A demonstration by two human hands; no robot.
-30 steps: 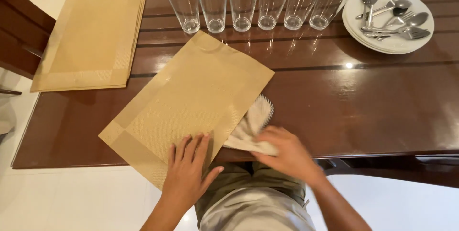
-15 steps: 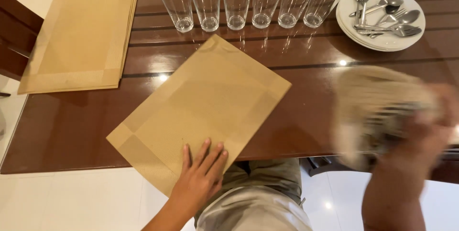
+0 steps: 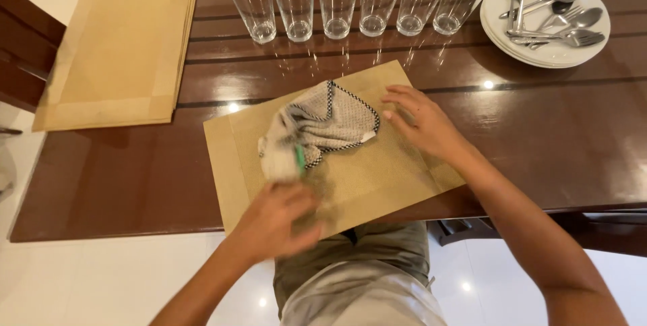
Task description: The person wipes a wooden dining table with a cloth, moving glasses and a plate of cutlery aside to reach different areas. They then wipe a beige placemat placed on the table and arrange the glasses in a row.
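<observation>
- The left hand (image 3: 273, 221), blurred, sits at the near edge of the tan woven rectangular placemat (image 3: 377, 178); its fingers seem to close on the bunched end of the grey-and-white cloth with a black-checked border (image 3: 323, 127), though the blur leaves that uncertain.
- The cloth lies crumpled on the placemat's middle, toward 12 o'clock from that hand.
- The right hand (image 3: 421, 124) rests flat, fingers spread apart, on the placemat at 3 o'clock of the cloth, just beside its edge.
- The placemat lies on the glossy dark brown wooden surface (image 3: 559, 137), its near edge overhanging.
- At 12 o'clock stands a row of clear drinking glasses (image 3: 337, 2); at 2 o'clock, stacked white plates (image 3: 499, 33) carrying steel cutlery (image 3: 549, 16); at 10 o'clock, a stack of matching tan placemats (image 3: 118, 49).
</observation>
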